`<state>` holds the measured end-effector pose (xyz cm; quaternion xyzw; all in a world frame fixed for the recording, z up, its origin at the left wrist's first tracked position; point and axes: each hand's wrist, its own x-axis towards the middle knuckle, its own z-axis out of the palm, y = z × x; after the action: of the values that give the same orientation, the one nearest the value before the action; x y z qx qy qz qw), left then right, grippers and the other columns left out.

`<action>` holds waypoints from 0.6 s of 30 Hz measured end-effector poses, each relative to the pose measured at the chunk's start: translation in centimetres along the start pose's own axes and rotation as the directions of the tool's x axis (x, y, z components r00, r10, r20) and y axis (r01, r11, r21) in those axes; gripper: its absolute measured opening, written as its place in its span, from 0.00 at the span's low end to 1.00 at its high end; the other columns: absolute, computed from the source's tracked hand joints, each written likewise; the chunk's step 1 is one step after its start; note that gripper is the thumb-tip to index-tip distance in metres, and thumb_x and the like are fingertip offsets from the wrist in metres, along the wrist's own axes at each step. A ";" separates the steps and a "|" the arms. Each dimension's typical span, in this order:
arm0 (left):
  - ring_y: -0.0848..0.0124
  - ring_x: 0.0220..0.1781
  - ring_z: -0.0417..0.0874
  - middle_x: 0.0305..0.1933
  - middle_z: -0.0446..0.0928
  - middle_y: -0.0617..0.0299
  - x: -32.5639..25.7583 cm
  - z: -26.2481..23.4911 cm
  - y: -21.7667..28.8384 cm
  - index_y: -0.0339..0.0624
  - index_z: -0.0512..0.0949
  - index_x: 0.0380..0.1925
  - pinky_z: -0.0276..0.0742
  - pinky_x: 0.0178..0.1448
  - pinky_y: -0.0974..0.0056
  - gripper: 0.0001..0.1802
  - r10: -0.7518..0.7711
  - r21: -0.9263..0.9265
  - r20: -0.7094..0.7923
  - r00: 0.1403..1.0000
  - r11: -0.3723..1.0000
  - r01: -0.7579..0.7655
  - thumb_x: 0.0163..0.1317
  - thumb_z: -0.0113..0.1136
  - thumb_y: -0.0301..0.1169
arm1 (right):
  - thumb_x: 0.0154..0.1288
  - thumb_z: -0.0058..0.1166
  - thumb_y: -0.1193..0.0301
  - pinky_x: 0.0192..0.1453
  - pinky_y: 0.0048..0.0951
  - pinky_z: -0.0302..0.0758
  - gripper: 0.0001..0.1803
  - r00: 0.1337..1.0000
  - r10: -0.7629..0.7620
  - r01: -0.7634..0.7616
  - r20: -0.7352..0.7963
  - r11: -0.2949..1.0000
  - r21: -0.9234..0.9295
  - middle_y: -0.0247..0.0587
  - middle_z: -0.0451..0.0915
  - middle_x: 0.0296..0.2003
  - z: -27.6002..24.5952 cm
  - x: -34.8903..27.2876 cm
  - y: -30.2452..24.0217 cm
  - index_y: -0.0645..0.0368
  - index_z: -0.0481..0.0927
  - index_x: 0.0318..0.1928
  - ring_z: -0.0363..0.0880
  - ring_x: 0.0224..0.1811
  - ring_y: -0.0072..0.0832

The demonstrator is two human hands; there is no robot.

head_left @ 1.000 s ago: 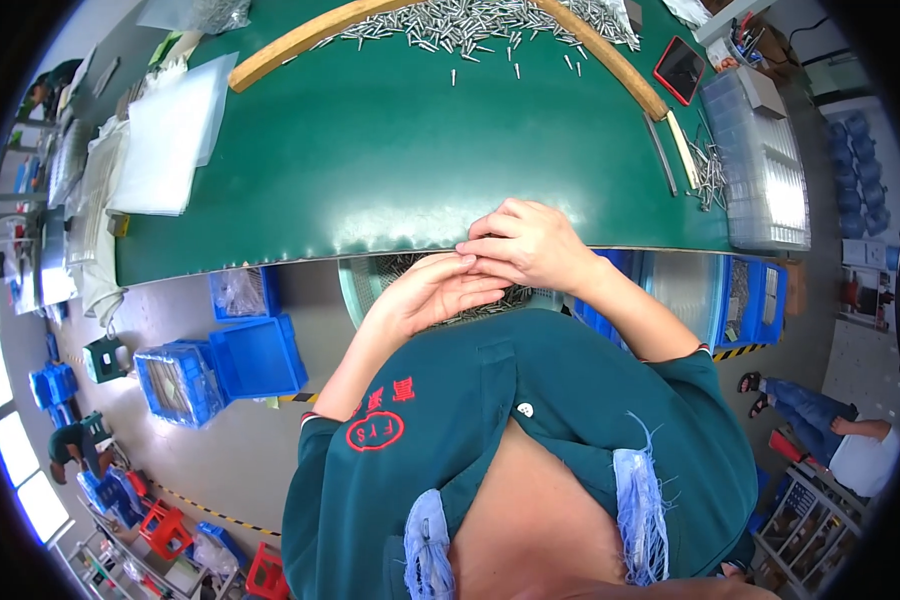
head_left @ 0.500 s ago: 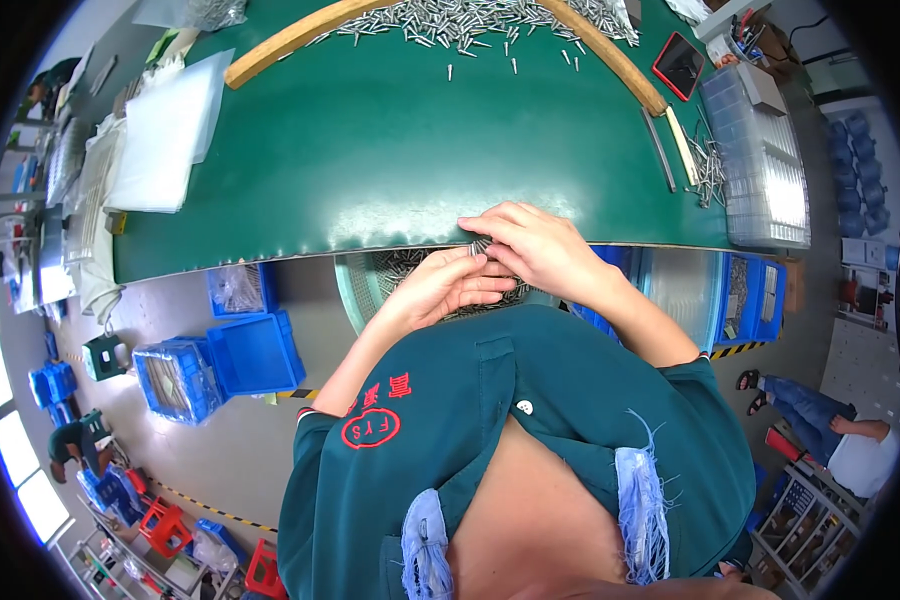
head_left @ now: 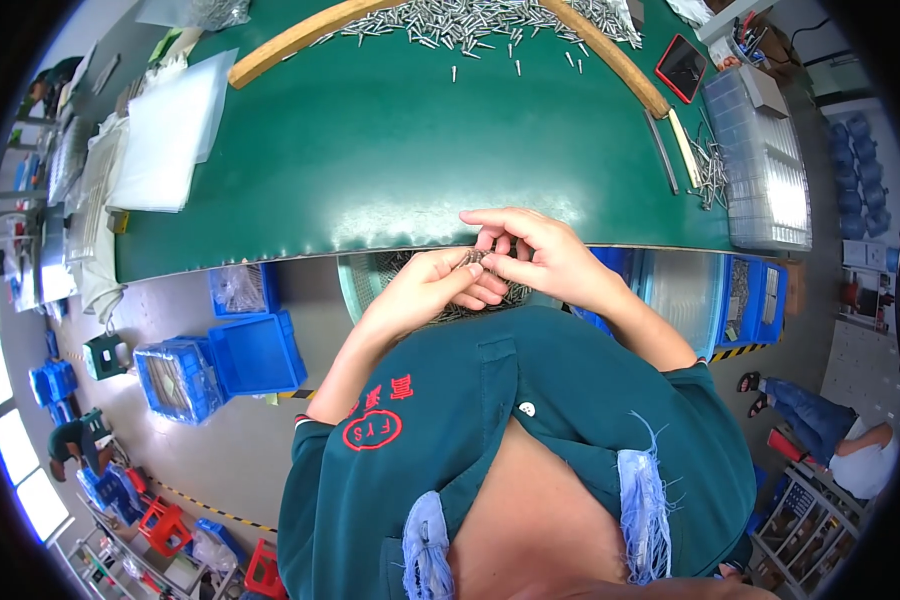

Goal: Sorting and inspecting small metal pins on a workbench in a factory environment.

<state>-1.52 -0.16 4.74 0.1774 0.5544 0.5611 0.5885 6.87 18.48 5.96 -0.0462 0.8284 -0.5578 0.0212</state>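
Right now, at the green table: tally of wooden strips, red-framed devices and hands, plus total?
Curved wooden strips: 2
Red-framed flat device: 1
Hands, left hand and right hand, together on small metal parts: 2
Total: 5
Loose metal pins: too many to count, left out.

Counter (head_left: 390, 150): dark green, plain. Pins (head_left: 470, 20): silvery grey, scattered. Curved strip (head_left: 300, 40): pale wood-yellow. Sheets (head_left: 165, 135): translucent white. Crates (head_left: 255, 350): bright blue. Shirt (head_left: 490, 420): dark green with a red emblem; white button (head_left: 526, 408). Tablet case (head_left: 682, 68): red rim, black face.
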 end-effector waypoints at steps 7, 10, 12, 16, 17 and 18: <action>0.65 0.44 0.84 0.42 0.81 0.48 -0.8 0.1 1.1 0.30 0.75 0.47 0.81 0.49 0.65 0.18 -0.053 -0.094 0.012 0.999 0.994 0.054 0.72 0.45 0.36 | 0.62 0.55 0.79 0.33 0.13 0.65 0.26 0.987 0.130 -0.155 0.092 0.921 0.359 0.26 0.75 0.35 -0.1 0.0 -0.4 0.56 0.71 0.61 0.66 0.30 0.09; 0.66 0.43 0.84 0.42 0.81 0.48 -0.9 0.1 1.1 0.30 0.75 0.46 0.81 0.49 0.65 0.18 -0.040 -0.118 0.017 0.999 0.992 0.042 0.72 0.46 0.36 | 0.62 0.55 0.79 0.33 0.13 0.64 0.25 0.985 0.136 -0.167 0.108 0.908 0.385 0.26 0.75 0.35 -0.1 0.1 -0.4 0.57 0.72 0.61 0.66 0.29 0.09; 0.66 0.43 0.84 0.42 0.81 0.49 -0.9 0.2 1.3 0.31 0.75 0.46 0.81 0.49 0.65 0.18 -0.052 -0.081 0.010 0.999 0.995 0.052 0.72 0.46 0.36 | 0.62 0.55 0.79 0.33 0.13 0.64 0.25 0.986 0.124 -0.159 0.113 0.911 0.381 0.26 0.74 0.35 -0.1 0.1 -0.4 0.57 0.72 0.61 0.66 0.29 0.09; 0.66 0.43 0.84 0.42 0.81 0.49 -1.1 0.2 1.5 0.31 0.75 0.46 0.81 0.50 0.65 0.17 -0.044 -0.058 0.022 0.999 0.997 0.045 0.72 0.46 0.36 | 0.62 0.54 0.80 0.33 0.14 0.64 0.24 0.984 0.129 -0.165 0.121 0.922 0.352 0.26 0.74 0.35 -0.3 0.2 -0.9 0.57 0.73 0.60 0.66 0.29 0.09; 0.66 0.43 0.84 0.42 0.81 0.49 -1.1 0.2 1.5 0.31 0.75 0.46 0.80 0.50 0.65 0.17 -0.042 -0.053 0.023 0.999 0.998 0.043 0.72 0.46 0.36 | 0.62 0.54 0.80 0.33 0.14 0.64 0.24 0.984 0.129 -0.164 0.122 0.921 0.352 0.26 0.74 0.35 -0.3 0.3 -1.0 0.57 0.73 0.60 0.66 0.29 0.09; 0.66 0.43 0.84 0.42 0.81 0.49 -1.1 0.2 1.5 0.31 0.75 0.46 0.80 0.51 0.64 0.17 -0.039 -0.049 0.025 0.999 0.998 0.041 0.72 0.46 0.35 | 0.62 0.54 0.80 0.33 0.14 0.65 0.24 0.985 0.124 -0.158 0.118 0.925 0.345 0.26 0.74 0.35 -0.3 0.3 -1.0 0.57 0.73 0.60 0.66 0.29 0.09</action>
<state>-1.78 -0.55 6.49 0.1585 0.5367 0.5605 0.6105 6.62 18.36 7.05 -0.0082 0.7140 -0.6917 0.1082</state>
